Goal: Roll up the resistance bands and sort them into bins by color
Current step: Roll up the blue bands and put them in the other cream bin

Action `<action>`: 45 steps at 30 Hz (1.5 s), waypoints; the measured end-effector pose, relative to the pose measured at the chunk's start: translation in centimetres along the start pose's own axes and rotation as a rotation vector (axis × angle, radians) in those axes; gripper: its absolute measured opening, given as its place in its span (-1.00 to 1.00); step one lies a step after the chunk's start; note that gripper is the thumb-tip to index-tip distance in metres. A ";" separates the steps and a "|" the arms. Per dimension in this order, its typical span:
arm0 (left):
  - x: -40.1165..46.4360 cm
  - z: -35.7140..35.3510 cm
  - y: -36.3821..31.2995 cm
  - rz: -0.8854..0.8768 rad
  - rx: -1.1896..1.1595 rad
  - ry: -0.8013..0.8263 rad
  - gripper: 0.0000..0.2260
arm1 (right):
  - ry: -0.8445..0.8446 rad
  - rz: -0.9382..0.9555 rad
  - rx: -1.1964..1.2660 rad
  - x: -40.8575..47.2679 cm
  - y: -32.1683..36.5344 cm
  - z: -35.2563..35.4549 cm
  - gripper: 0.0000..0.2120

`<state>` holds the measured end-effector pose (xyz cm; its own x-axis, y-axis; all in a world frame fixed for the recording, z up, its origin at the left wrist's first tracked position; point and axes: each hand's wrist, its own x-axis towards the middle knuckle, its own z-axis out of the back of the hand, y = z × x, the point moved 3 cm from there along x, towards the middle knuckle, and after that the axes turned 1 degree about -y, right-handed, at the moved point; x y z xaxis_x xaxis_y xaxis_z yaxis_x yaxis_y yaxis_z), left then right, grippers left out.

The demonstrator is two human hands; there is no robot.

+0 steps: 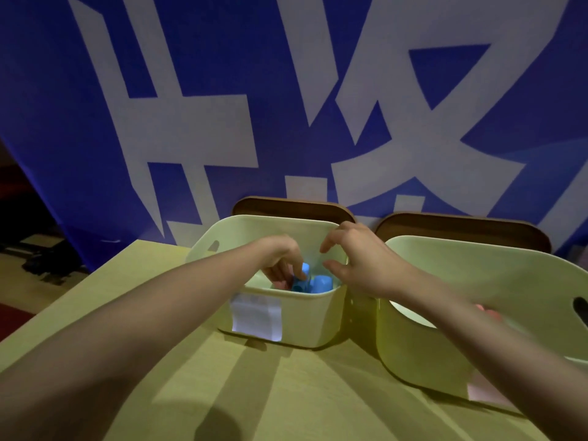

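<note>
A pale green bin (299, 316) with a white label stands at the middle of the table. Rolled blue resistance bands (319, 283) lie inside it. My left hand (281, 261) reaches down into this bin and its fingers pinch one blue roll (302, 275). My right hand (356, 262) hovers over the bin's right rim with fingers spread and holds nothing. A second pale green bin (451, 281) stands to the right. Something pink (488, 311) shows inside it, partly hidden by my right forearm.
Two brown wooden lids (292, 206) lean behind the bins. A blue banner with large white characters (286, 106) hangs behind the table. The tan tabletop (270, 393) spreads in front of the bins, with its left edge near a dark floor.
</note>
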<state>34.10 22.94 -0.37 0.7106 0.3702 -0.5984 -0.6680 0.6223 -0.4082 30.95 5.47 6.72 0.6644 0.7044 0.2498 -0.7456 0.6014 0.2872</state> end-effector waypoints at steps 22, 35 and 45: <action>-3.9 1.6 0.9 0.023 0.071 -0.038 -0.56 | -0.088 -0.069 0.048 -4.1 -0.6 4.8 -0.52; -20.3 0.0 3.3 -0.806 -0.106 -1.095 -0.76 | -0.193 -0.048 0.122 -16.8 1.6 8.7 -0.60; -25.4 -12.3 16.5 -0.475 -0.393 -1.007 -0.81 | -0.097 -0.226 0.249 -28.9 -2.7 1.7 -0.65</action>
<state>2.32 15.33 -0.36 0.6431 0.6455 0.4120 -0.1871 0.6542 -0.7328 13.86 -17.20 0.27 0.8217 0.5183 0.2372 -0.5517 0.6187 0.5593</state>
